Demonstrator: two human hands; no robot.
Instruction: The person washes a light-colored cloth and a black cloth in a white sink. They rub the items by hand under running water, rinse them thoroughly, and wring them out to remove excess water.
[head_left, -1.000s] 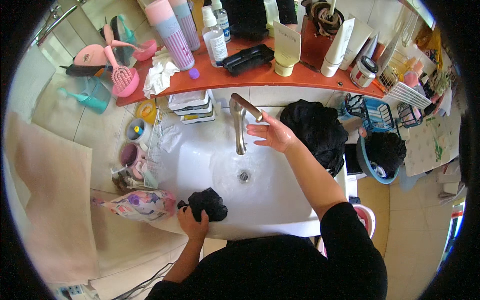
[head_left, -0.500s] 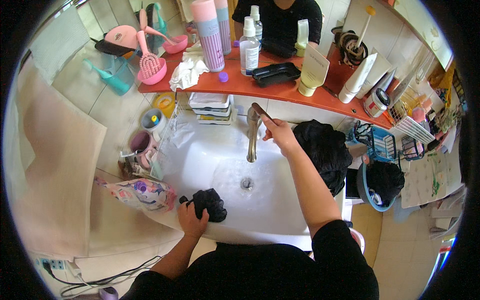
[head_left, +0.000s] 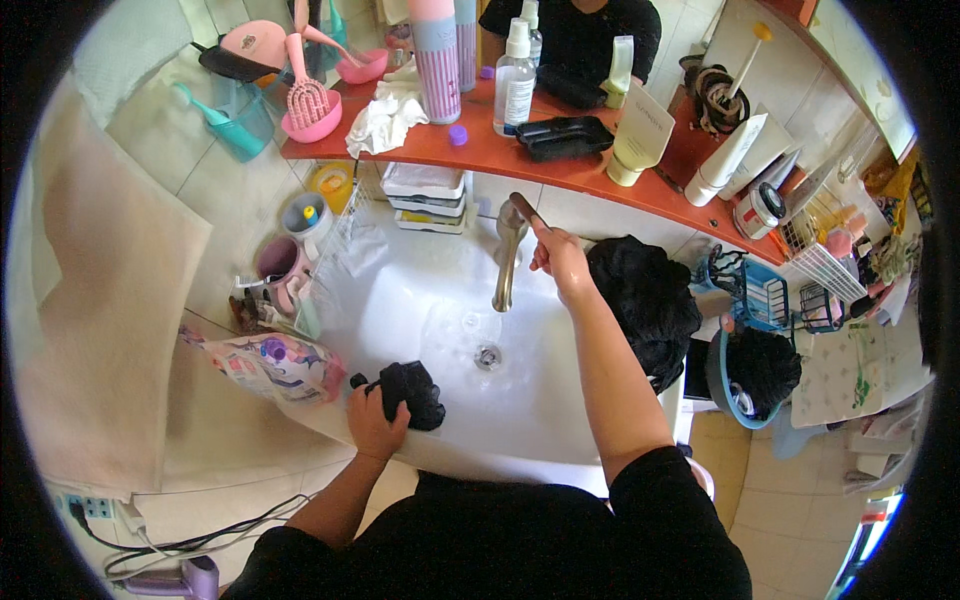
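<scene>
Head view: left hand (head_left: 376, 422) grips one black cloth (head_left: 412, 393), half-curled right hand (head_left: 562, 262) touches the tap handle (head_left: 521, 206), and a black pile (head_left: 643, 300) lies unheld.

Worn on the head, the left fisheye camera looks steeply down from above the person's black-clothed torso (head_left: 480, 540), facing forward at close range over the broad, glossy white sink (head_left: 520, 405) to the long red shelf (head_left: 485, 151).
</scene>
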